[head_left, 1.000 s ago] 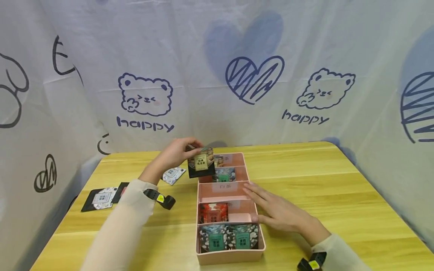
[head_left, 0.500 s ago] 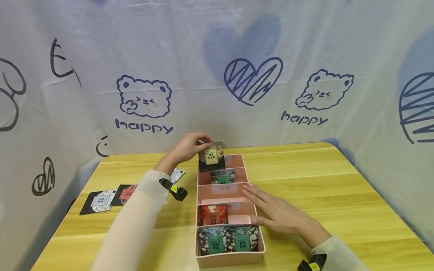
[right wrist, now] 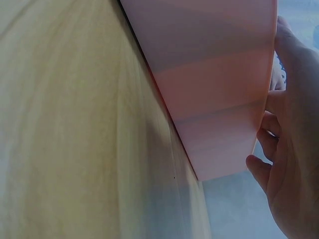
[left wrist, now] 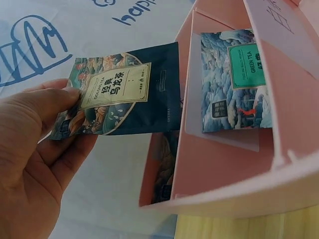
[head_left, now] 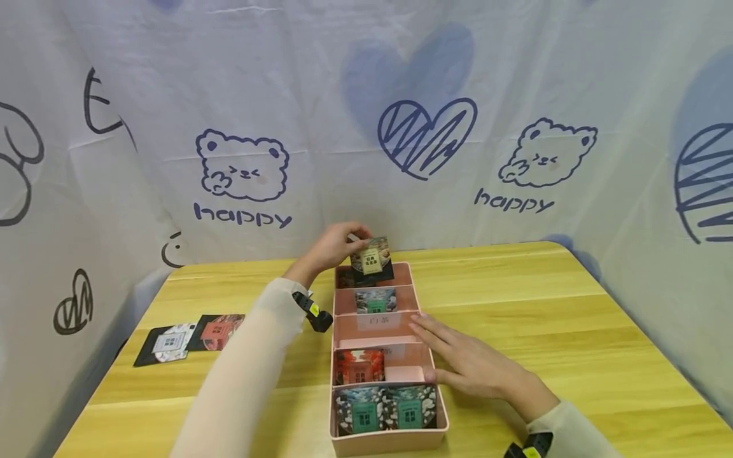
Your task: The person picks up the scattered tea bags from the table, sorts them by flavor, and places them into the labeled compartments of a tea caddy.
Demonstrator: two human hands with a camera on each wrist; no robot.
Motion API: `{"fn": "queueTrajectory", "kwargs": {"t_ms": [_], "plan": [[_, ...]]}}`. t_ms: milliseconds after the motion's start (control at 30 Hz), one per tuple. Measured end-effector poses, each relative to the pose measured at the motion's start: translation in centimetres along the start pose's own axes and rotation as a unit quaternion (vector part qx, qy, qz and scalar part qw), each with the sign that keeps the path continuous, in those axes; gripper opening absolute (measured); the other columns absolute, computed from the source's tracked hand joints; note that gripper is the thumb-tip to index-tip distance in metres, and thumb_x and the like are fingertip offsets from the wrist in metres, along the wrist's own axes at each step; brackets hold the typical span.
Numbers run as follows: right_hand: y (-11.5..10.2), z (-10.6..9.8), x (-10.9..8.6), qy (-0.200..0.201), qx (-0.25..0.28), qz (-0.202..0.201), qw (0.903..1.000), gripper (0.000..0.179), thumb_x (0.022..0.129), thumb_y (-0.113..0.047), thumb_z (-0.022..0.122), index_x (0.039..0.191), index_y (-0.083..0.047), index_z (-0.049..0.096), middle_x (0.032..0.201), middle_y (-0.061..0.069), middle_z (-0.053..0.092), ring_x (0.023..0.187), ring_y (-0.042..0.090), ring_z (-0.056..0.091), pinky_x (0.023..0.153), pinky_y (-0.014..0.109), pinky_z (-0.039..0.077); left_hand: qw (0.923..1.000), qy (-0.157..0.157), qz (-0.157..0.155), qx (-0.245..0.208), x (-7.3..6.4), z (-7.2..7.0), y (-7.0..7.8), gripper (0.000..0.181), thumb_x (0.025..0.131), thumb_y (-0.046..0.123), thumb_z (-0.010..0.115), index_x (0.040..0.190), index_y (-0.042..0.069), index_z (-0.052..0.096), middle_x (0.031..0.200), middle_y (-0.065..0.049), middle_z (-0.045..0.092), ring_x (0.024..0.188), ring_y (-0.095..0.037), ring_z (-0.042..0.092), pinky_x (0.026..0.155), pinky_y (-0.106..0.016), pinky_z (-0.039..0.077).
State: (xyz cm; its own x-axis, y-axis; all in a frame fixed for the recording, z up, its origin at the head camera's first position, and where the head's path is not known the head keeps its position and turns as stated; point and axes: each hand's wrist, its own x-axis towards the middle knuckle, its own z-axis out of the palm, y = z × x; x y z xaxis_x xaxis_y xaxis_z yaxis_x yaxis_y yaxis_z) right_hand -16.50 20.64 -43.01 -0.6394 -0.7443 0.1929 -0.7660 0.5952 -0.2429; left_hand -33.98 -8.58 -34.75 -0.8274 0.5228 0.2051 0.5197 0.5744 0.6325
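My left hand [head_left: 332,247] pinches an oolong tea sachet [head_left: 372,262] by its upper left edge. It holds the sachet upright over the farthest compartment of a pink divided box [head_left: 389,440]. In the left wrist view, the thumb lies on the printed face of the sachet, and another dark sachet [left wrist: 163,167] shows down in that compartment. One compartment nearer sits a green tea sachet [left wrist: 232,82]. My right hand [head_left: 481,362] rests with extended fingers along the box's right rim. From the right wrist, its fingertips are at the top edge of the pink wall [right wrist: 214,89].
Within the box, a red sachet [head_left: 359,367] lies in the fourth compartment and two green-labelled sachets [head_left: 364,410] fill the nearest. On the wooden table [head_left: 550,318], a black-and-white sachet [head_left: 169,342] and a red-labelled one [head_left: 216,331] overlap at left. A printed curtain hangs behind.
My left hand has carried the oolong tea sachet rightward, from the box's left side to over its far compartment. The right hand stays at the rim.
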Motion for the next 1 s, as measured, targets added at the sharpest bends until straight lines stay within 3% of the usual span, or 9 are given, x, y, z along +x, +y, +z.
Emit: {"fn": "queueTrajectory", "kwargs": {"t_ms": [200,667,1000], "plan": [[0.0,0.1,-0.1,0.008,-0.007,-0.009,0.9999,0.079,0.096,-0.041,0.059,0.158,-0.013,0.018,0.163,0.006,0.013,0.146,0.026,0.021,0.109,0.047,0.037,0.9998,-0.017,0.003,-0.006,1.0,0.8,-0.1,0.02,0.1,0.015,0.057,0.116,0.006,0.066,0.108,-0.01,0.065,0.09,-0.022,0.065,0.077,-0.034,0.056],[0.0,0.1,0.0,0.009,-0.006,-0.006,0.9999,0.078,0.096,-0.041,0.059,0.158,-0.013,0.019,0.163,0.006,0.014,0.145,0.026,0.023,0.108,0.047,0.038,0.9968,-0.073,0.003,0.033,2.8,2.8,-0.3,0.019,0.102,0.014,0.052,0.114,0.007,0.065,0.106,-0.009,0.067,0.093,-0.021,0.063,0.079,-0.034,0.054],[0.1,0.1,0.0,0.011,0.002,-0.01,0.9999,0.077,0.097,-0.044,0.056,0.157,-0.012,0.02,0.163,0.005,0.013,0.146,0.026,0.021,0.108,0.048,0.038,0.9954,-0.069,-0.018,0.064,3.2,4.1,-0.1,0.013,0.101,0.011,0.056,0.105,0.01,0.068,0.099,-0.006,0.069,0.087,-0.019,0.064,0.075,-0.033,0.054]]}}
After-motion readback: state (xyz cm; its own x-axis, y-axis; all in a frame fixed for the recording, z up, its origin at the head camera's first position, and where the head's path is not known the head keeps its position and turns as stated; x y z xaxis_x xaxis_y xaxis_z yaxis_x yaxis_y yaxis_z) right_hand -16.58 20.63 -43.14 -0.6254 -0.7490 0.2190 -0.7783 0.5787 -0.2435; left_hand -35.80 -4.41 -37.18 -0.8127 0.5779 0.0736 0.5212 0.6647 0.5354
